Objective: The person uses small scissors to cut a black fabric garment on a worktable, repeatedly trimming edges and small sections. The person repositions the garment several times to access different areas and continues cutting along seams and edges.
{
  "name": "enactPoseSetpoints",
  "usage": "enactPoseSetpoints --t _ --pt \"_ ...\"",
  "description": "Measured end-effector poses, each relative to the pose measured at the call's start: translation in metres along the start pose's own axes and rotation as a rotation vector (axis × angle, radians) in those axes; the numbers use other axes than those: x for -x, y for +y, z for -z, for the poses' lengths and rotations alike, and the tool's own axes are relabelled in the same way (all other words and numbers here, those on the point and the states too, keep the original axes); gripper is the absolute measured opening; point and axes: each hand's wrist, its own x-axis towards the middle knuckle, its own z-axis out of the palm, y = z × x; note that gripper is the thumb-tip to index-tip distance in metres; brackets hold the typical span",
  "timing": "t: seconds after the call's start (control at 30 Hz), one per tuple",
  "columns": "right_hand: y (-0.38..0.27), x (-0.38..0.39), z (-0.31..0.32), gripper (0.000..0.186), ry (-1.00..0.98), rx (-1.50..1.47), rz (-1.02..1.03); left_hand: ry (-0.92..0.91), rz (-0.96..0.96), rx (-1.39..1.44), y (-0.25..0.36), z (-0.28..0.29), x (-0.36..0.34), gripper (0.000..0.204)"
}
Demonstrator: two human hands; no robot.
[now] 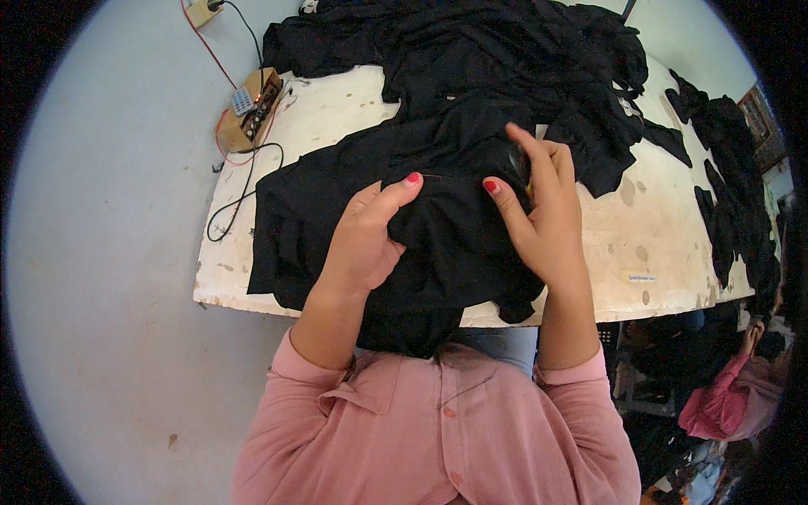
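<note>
Black fabric [320, 219] lies spread over the pale work table [640, 252] in front of me. My left hand [374, 227] grips it, fingers curled and red-nailed thumb resting on the cloth beside a thin, faint thread. At the right of that cloth, my right hand [547, 215] has its thumb extended toward the left one and its index finger raised. Its other fingers curl around a small dark tool with a yellow part [527, 185], mostly hidden by the hand.
Black garments [454, 42] cover the table's back, more [732, 185] its right. A brown box [248, 126] with wires and a small remote [242, 102] sits back left, near a socket [202, 12] on the wall. A co-worker in pink [724, 396] is at lower right.
</note>
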Motion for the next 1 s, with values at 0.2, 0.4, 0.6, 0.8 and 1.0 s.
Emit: enactPoseSetpoints --t 0.2,0.4,0.6,0.8,1.0 --pt "-0.012 0.000 -0.013 0.038 -0.122 -0.208 0.279 -0.055 -0.057 -0.257 -0.006 0.001 0.003 0.026" --pt "0.007 -0.008 -0.007 0.017 -0.278 -0.386 0.026 -0.030 -0.133 -0.158 -0.001 0.005 0.002 0.025" --pt "0.017 0.000 -0.002 0.013 -0.224 -0.433 -0.048 -0.099 -0.229 -0.340 -0.007 0.004 -0.001 0.023" --pt "0.012 -0.004 -0.003 0.014 -0.077 -0.277 0.114 -0.012 -0.190 -0.332 -0.010 0.002 -0.002 0.026" --pt "-0.003 0.006 -0.007 0.024 0.139 -0.094 0.351 0.007 -0.205 -0.272 -0.013 -0.003 -0.004 0.023"
